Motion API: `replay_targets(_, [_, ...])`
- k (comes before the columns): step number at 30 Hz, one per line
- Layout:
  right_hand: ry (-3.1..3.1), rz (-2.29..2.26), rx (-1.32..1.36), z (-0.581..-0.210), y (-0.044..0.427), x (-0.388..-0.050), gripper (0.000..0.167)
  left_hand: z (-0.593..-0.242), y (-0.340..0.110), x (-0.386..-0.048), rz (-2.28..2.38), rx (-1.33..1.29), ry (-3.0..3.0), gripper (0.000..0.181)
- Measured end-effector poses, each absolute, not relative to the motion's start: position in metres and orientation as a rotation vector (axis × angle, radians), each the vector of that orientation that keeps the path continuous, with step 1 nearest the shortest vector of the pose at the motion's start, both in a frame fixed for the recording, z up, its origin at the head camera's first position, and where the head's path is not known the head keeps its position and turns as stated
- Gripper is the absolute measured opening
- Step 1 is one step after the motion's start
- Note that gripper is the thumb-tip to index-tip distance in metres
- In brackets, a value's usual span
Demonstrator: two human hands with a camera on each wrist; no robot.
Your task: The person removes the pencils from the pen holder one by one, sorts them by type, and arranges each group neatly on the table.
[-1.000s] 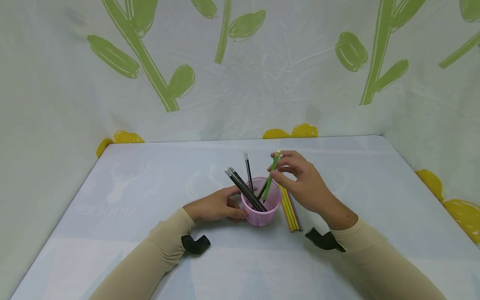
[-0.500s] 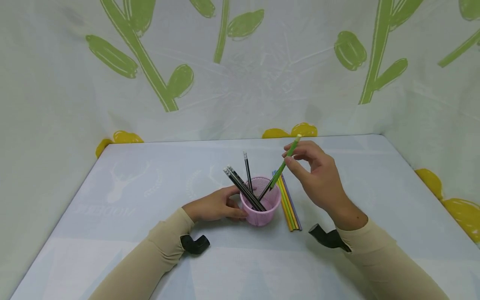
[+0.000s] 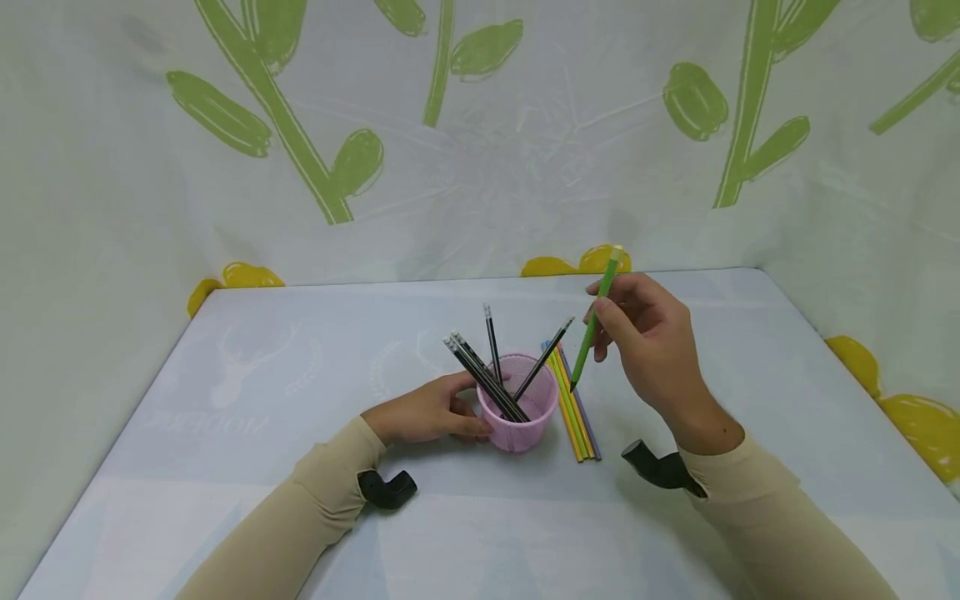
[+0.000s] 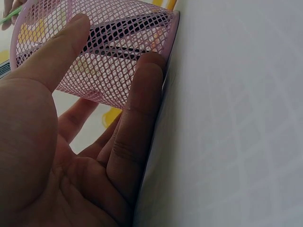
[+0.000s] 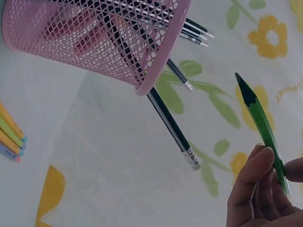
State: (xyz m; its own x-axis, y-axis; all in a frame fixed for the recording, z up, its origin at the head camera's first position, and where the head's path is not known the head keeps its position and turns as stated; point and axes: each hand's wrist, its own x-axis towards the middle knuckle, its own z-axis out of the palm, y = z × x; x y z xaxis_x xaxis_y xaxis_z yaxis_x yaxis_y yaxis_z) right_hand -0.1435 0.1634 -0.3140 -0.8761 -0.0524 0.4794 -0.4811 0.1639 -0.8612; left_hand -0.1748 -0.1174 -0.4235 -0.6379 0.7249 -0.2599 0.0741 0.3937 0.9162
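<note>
A pink mesh pencil cup (image 3: 517,438) stands on the table, with several black striped pencils (image 3: 491,382) leaning in it, eraser ends up. My left hand (image 3: 429,410) grips the cup's left side; in the left wrist view the thumb and fingers lie along its mesh (image 4: 106,75). Up to the right of the cup, my right hand (image 3: 654,350) pinches a green pencil (image 3: 588,342) between thumb and fingers. The pencil's dark point faces down, apart from the cup, as the right wrist view also shows the green pencil (image 5: 265,125) held away from the rim.
Several coloured pencils (image 3: 576,417), yellow, green and purple among them, lie side by side on the table just right of the cup. The pale table (image 3: 480,533) ends at a white curtain (image 3: 525,183) with green leaf prints.
My right hand has lifted the green pencil up out of the cup and moved it to the right. The left hand has stayed on the cup.
</note>
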Motion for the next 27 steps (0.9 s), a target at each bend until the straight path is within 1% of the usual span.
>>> replay_targets(6, [-2.137, 1.758, 0.454, -0.316, 0.169, -0.15, 0.029, -0.424, -0.117, -0.175, 1.259, 0.663, 1.992, 0.072])
replay_targets(10, [-2.202, 1.751, 0.419, -0.319, 0.173, -0.155, 0.036, -0.425, -0.118, -0.176, 1.266, 0.674, 1.99, 0.071])
replay_targets(17, [-2.345, 1.743, 0.362, -0.324, 0.178, -0.165, 0.042, -0.425, -0.118, -0.176, 1.314, 0.658, 1.943, 0.073])
replay_targets(23, [-2.452, 1.717, 0.323, -0.328, 0.18, -0.172, 0.041, -0.424, -0.117, -0.176, 1.302, 0.664, 1.961, 0.073])
replay_targets(27, [-2.527, 1.708, 0.291, -0.332, 0.182, -0.177, 0.043, -0.424, -0.117, -0.176, 1.299, 0.666, 1.959, 0.073])
